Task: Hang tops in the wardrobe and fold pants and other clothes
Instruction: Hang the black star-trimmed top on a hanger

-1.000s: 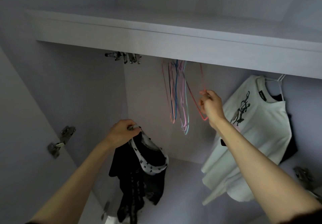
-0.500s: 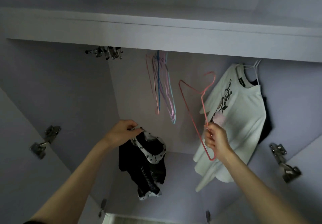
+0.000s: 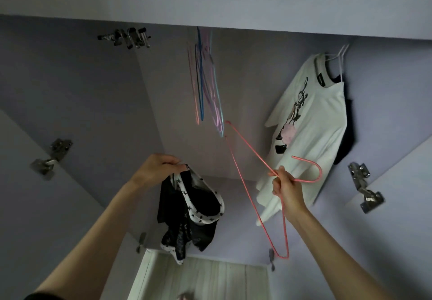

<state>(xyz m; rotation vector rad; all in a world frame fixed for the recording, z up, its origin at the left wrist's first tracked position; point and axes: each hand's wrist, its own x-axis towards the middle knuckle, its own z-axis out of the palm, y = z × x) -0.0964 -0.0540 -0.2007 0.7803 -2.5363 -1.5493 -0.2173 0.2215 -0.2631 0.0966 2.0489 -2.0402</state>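
The left hand (image 3: 159, 169) is up in front of the wardrobe, and its fingers pinch the neck edge of a black top (image 3: 189, 211). The top has a white band with little black stars around the neck. It hangs down loose below that hand, all bunched up.

The right hand (image 3: 286, 190) has its fingers curled tight around a pink hanger (image 3: 245, 159), right at the spot where the hook meets the two thin arms. The hook bends out to the right of the hand. One corner of the hanger points up and to the left of the hand, and the other corner points down below it. The hanger is apart from the black top, off to its right.

Just behind the right hand hangs a white T-shirt (image 3: 313, 122) with a dark drawing on it, on a white hanger (image 3: 340, 54). Something dark hangs behind that shirt. Up above and between the two hands, a bunch of bare hangers (image 3: 205, 82) in pink, blue and purple hangs under the shelf (image 3: 210, 7). Shiny metal hinges (image 3: 364, 186) sit on the wardrobe sides.
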